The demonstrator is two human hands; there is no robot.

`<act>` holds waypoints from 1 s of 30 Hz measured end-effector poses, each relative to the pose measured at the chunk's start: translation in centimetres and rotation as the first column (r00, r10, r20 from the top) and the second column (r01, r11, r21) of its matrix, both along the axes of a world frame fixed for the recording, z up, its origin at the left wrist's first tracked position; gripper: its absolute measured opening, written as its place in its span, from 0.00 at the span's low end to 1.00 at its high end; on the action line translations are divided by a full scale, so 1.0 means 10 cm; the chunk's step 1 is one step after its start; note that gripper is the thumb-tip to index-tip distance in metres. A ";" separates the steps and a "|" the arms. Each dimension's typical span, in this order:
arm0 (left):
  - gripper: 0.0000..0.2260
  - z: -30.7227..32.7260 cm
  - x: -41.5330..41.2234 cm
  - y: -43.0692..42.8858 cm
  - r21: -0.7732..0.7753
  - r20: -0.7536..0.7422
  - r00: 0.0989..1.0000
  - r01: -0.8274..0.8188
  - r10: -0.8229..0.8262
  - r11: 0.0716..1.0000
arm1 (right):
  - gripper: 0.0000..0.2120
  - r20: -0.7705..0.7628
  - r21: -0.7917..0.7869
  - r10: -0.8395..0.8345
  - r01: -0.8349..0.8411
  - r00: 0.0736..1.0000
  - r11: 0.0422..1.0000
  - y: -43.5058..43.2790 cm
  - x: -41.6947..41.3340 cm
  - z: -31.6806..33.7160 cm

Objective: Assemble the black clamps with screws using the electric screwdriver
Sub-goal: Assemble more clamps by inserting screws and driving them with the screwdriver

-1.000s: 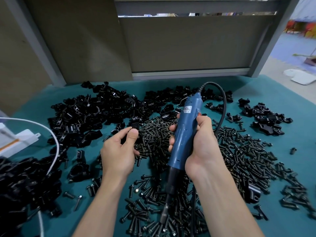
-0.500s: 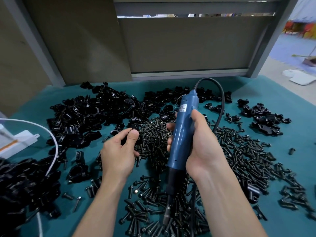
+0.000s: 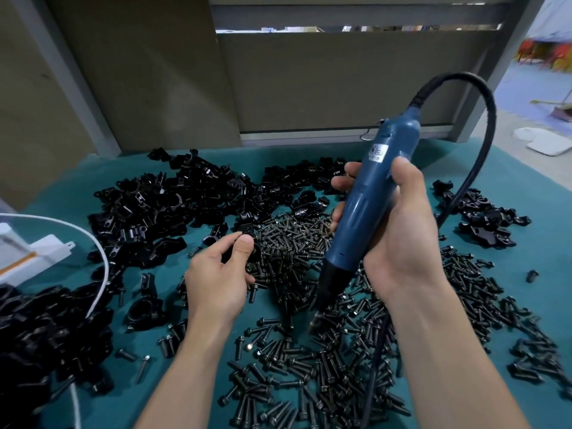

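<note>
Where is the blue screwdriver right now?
In the head view, the blue electric screwdriver is right of centre, gripped in the right hand, tip down over the pile of screws.

**Teal-covered worktop** [image 3: 551, 311]. A large heap of black clamps [image 3: 161, 212] spreads from 10 to 12 o'clock. A smaller group of clamps [image 3: 483, 221] lies at 2 o'clock, well apart from it, and a third heap [image 3: 37, 335] fills the 8 o'clock corner. Loose black screws [image 3: 291, 243] cover the centre and thin out toward 4 and 6 o'clock. A single clamp [image 3: 144, 311] lies between the third heap and the screws. At 9 o'clock sits a white box [image 3: 34, 258], with a white cable [image 3: 104, 264] curving past it over the clamps.
</note>
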State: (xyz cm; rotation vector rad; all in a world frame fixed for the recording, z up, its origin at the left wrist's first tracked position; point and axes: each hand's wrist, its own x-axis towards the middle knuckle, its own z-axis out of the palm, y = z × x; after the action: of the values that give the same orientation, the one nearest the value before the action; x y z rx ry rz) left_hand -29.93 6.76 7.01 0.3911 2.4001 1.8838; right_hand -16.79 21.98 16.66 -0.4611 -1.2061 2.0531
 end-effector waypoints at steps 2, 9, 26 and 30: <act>0.17 0.01 -0.01 0.01 0.000 0.000 1.000 0.002 -0.002 1.000 | 0.18 0.007 0.126 0.037 -0.037 0.999 0.991 -0.02 0.02 -0.03; 0.29 0.00 -0.01 0.00 0.011 -0.019 1.000 0.007 -0.006 1.000 | 0.32 0.105 0.600 0.152 -0.184 0.983 0.779 -0.10 0.16 -0.21; 0.16 0.01 0.05 0.05 0.029 0.021 0.996 0.083 -0.084 0.996 | 0.16 -0.135 -0.549 -0.176 0.074 0.975 0.833 0.13 0.00 -0.52; 0.14 0.00 0.08 0.06 0.069 0.065 0.983 0.165 -0.170 0.984 | 0.19 -0.198 -0.563 -0.191 0.048 0.961 0.825 0.17 -0.01 -0.46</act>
State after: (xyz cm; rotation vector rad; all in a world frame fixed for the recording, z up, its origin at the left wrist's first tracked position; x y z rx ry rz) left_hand -29.16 7.34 6.98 0.5047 2.1923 1.8710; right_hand -16.93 23.69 12.04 -0.5113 -0.4010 2.2522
